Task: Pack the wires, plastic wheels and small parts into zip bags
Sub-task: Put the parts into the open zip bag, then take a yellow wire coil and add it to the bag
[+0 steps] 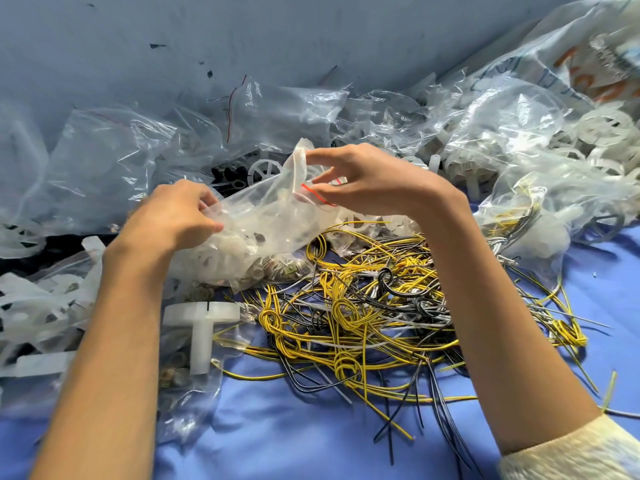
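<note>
Blue bench (pixel 277 431) cluttered. Zip bag (pixel 263 216) pinched by left hand (pixel 180 216), right hand (pixel 367 185); mouth-opening step judged; wires (pixel 363 313) below grip likely loaded next.

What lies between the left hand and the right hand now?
In the head view, a clear zip bag spans the gap; the left hand pinches one end, the right hand its red-lined mouth.

Both hands hold a clear zip bag (pixel 263 216) of small parts: left hand (pixel 180 216) pinches its side, right hand (pixel 363 181) its red-lined mouth, above tangled wires (pixel 363 306) on blue cloth (pixel 294 427).
</note>
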{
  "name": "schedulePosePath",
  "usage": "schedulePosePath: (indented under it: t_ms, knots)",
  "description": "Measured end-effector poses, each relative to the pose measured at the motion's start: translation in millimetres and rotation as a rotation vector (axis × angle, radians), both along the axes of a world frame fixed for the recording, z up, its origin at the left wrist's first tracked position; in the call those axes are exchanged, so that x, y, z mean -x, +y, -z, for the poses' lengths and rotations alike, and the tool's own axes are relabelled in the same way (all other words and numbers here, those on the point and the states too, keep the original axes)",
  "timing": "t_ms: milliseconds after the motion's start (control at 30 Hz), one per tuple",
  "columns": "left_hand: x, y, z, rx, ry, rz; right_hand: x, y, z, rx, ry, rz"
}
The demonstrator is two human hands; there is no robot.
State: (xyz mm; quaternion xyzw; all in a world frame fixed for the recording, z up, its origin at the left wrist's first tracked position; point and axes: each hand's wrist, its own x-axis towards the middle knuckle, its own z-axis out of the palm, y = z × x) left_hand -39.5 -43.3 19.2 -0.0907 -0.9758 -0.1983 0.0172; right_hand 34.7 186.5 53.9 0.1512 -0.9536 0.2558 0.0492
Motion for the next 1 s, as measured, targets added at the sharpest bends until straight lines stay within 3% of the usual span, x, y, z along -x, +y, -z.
schedulePosePath:
  t_ms: [200, 367, 533, 633, 800, 900, 1000]
  knots:
    - [-3, 0, -2, 0.023, 0.027, -0.063, 3, -1, -2, 0.098, 0.036, 0.034]
    - [-11, 4, -12, 0.025, -0.069, 0.127, 2, 0, 2, 0.067, -0.003, -0.008]
    - [-26, 28, -29, -0.279, 0.093, 0.196, 2, -4, 2, 0.022, -0.048, -0.046]
    - [-36, 51, -32, -0.413, 0.098, 0.216, 2, -9, 3, 0.05, -0.034, -0.092]
    - [-46, 67, -23, -0.114, 0.166, 0.306, 5, -2, 3, 0.051, 0.023, -0.005]
    - [-44, 59, -20, -0.009, 0.066, 0.249, 11, 5, 6, -0.024, 0.053, 0.136]
    - [-44, 54, -19, 0.033, 0.008, 0.201, 18, 7, 16, -0.117, -0.046, 0.182]
